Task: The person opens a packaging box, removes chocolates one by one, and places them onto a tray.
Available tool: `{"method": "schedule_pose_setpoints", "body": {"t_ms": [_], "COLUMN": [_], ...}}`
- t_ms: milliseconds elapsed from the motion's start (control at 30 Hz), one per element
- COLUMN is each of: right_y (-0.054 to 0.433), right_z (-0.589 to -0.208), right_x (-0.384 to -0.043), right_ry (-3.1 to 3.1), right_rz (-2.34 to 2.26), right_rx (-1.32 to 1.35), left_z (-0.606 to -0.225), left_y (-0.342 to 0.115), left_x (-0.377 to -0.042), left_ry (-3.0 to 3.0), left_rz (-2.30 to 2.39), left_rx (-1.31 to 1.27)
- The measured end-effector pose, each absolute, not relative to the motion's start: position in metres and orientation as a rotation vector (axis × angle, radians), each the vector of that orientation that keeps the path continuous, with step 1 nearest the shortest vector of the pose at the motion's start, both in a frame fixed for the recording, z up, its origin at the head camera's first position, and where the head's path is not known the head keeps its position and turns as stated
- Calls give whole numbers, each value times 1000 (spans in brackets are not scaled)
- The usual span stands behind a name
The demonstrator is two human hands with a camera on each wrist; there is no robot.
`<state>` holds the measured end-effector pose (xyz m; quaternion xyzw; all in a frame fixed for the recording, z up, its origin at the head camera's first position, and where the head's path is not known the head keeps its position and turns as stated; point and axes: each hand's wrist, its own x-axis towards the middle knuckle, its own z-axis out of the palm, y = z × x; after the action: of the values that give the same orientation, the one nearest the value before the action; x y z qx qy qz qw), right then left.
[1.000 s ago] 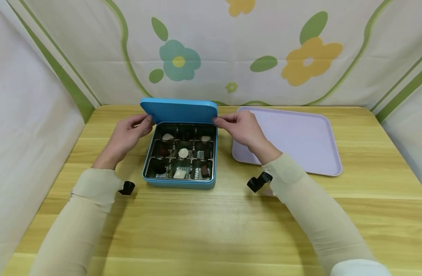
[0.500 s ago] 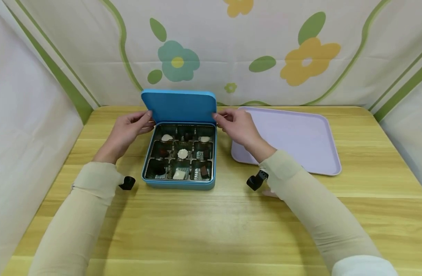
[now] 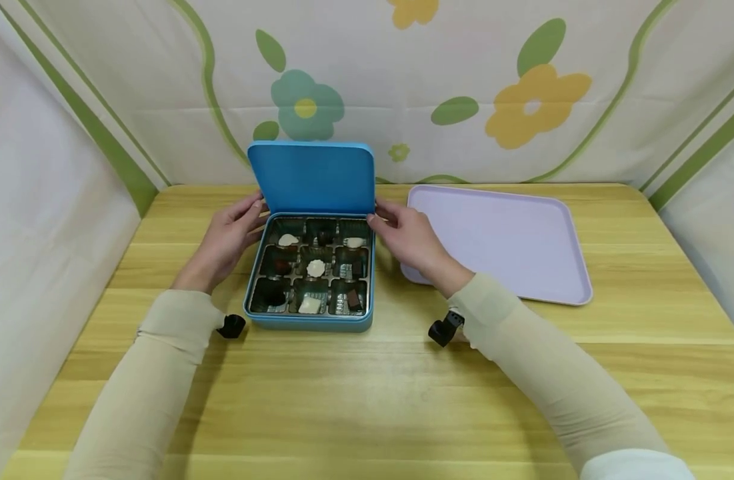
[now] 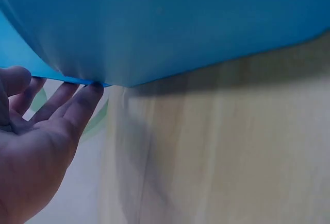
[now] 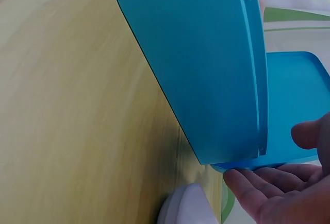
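Note:
A blue tin box [image 3: 319,323] stands on the table, its blue lid [image 3: 313,177] raised and leaning slightly back from the rear edge. Inside, a tray with compartments holds several chocolates, among them a white scalloped one [image 3: 315,268], a white square [image 3: 309,305] and a brown piece [image 3: 354,300]. My left hand [image 3: 225,233] is at the lid's lower left corner, with extended fingers [image 4: 77,110] touching its edge from behind. At the lower right corner, my right hand [image 3: 411,237] touches the lid's edge with nearly straight fingers [image 5: 252,190]. Its thumb [image 5: 307,134] stands apart from them.
A lilac tray [image 3: 559,297] lies to the right of the box, partly behind my right hand. The wooden table [image 3: 343,400] ends at the back against a white cloth [image 3: 391,93] with flower prints.
The lid has tilted further up and back. My hands have stayed at its two lower corners, their fingers shifting behind it, looser than the earlier pinch. The box and tray have not moved.

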<state>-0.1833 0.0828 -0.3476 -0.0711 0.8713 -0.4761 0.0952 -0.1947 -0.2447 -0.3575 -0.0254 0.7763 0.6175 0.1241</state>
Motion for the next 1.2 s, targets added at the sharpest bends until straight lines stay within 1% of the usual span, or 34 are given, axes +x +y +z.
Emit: {"method": "schedule_pose_setpoints", "body": {"t_ms": [233,700,1200], "right_y": [80,78,81], "right_z": [-350,-361,-358], "right_x": [-180,-176,-173], "right_ry": [2514,2462,2567], "right_rz": [-1424,-1454,-1236], "right_rx": [-182,-180,-240], "left_z": [-358,-359,-362], "left_y": [-242,-239,-230], "left_x": [-196,-192,-184], "left_ry": [2192,2211,2203], "left_rz": [1800,1557,1520], "left_rx": [-65,97,39]}}
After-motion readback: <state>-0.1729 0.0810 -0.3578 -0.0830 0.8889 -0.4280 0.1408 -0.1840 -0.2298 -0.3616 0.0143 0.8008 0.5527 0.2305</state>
